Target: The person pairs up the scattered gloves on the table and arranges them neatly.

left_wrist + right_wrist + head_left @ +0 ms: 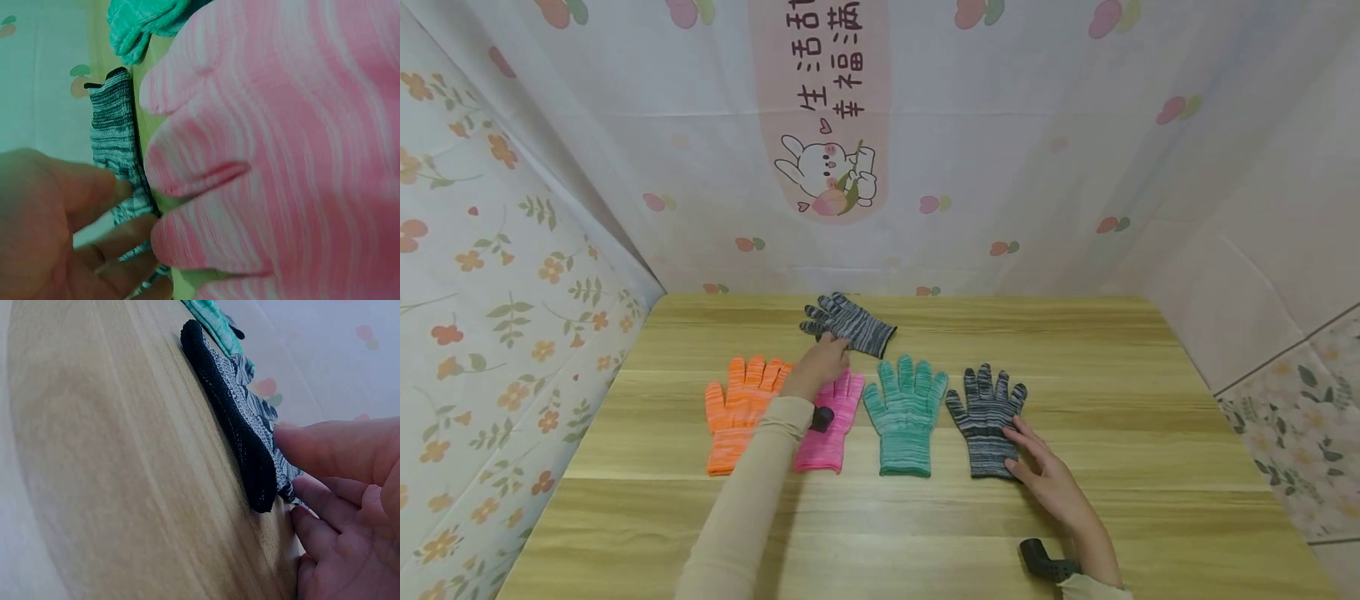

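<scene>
My left hand (pixel 822 367) reaches over the pink glove (pixel 826 448) to the near edge of a black-and-grey striped glove (pixel 857 325), which lies slanted at the back. In the left wrist view the thumb and spread fingers (pixel 134 234) are at that glove, without a visible firm grip. Beside a second black-and-grey glove (pixel 988 429) in the front row is my right hand (pixel 1052 483). Its thumb (pixel 337 450) is at the glove's edge in the right wrist view, fingers loosely extended; whether they press on it is hard to tell.
An orange glove (pixel 730 433), partly behind my left sleeve, and a green glove (pixel 906 429) lie flat in the same row, fingers pointing away. The wooden table (pixel 1150 417) meets a printed curtain (pixel 1000 167) at the back.
</scene>
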The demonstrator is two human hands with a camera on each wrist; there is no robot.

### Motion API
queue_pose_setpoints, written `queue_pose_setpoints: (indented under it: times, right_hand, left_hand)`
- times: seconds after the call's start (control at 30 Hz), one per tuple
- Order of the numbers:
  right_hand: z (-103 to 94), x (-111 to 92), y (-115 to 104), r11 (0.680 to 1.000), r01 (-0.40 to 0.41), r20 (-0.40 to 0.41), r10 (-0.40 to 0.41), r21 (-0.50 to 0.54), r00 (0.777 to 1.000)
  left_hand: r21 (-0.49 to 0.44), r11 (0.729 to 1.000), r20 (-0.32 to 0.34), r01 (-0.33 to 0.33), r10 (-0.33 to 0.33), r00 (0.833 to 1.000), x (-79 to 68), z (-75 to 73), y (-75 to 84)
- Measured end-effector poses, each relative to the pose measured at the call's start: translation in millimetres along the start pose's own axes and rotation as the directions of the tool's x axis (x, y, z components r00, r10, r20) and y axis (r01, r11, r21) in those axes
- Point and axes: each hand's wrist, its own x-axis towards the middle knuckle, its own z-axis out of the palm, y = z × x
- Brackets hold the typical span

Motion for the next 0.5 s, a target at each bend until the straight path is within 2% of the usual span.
queue_pose_setpoints:
  times: [0.13, 0.23, 0.37, 0.43, 0.5]
  right_hand:
    - [0.5, -1, -1, 1.0, 0.003, 0.003, -0.003, 0.009, 1.0]
    - [0.7, -1, -1, 1.0, 0.002, 0.001, -0.002, 0.012, 1.0]
    - [0.7, -1, -1, 1.0, -0.002, 0.001, 0.002, 0.016, 1.0]
    - [0.6, -1, -1, 1.0, -0.002, 0.0, 0.002, 0.017, 1.0]
    - [0.6, -1, 0, 1.0, -0.001, -0.001, 0.001, 0.017, 1.0]
  left_hand:
    - [0.099, 0.995, -0.061, 0.029, -0.023, 0.998, 2.6, 8.5, 4.3]
    - [0.18, 0.984, -0.114, 0.014, 0.007, 0.993, 1.0, 14.5, 11.4]
    - [0.231, 0.965, -0.131, -0.124, 0.157, 0.979, -0.8, 21.6, 22.5]
    - [0.232, 0.953, -0.098, -0.196, 0.224, 0.97, -1.4, 23.6, 28.1]
    - [0.232, 0.946, -0.033, -0.228, 0.242, 0.97, -1.2, 25.2, 32.5]
